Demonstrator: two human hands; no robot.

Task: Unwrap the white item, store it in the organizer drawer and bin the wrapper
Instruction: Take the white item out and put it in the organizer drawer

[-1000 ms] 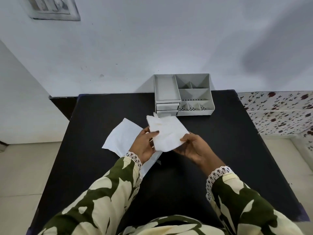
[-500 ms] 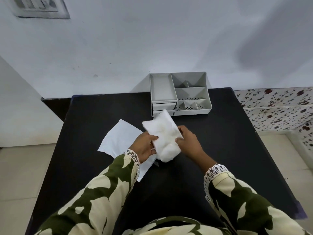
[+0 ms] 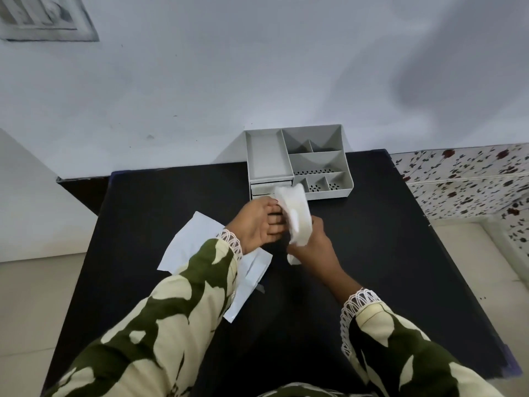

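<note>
The white item (image 3: 296,216), a soft folded pad, stands on edge above the black table (image 3: 386,253), just in front of the grey organizer (image 3: 297,164). My right hand (image 3: 312,250) grips its lower end. My left hand (image 3: 257,224) touches its upper left edge with the fingertips, near the organizer's small drawers (image 3: 264,190), whose fronts are partly hidden by the hand and the pad. The opened white wrapper (image 3: 194,242) lies flat on the table under my left forearm.
The organizer stands against the wall at the table's far edge, with several open compartments on top. Tiled floor lies to the left of the table, and a flower-patterned surface is at the right.
The pad has gone from spread open to folded narrow, and both hands have carried it forward toward the organizer's drawers.
</note>
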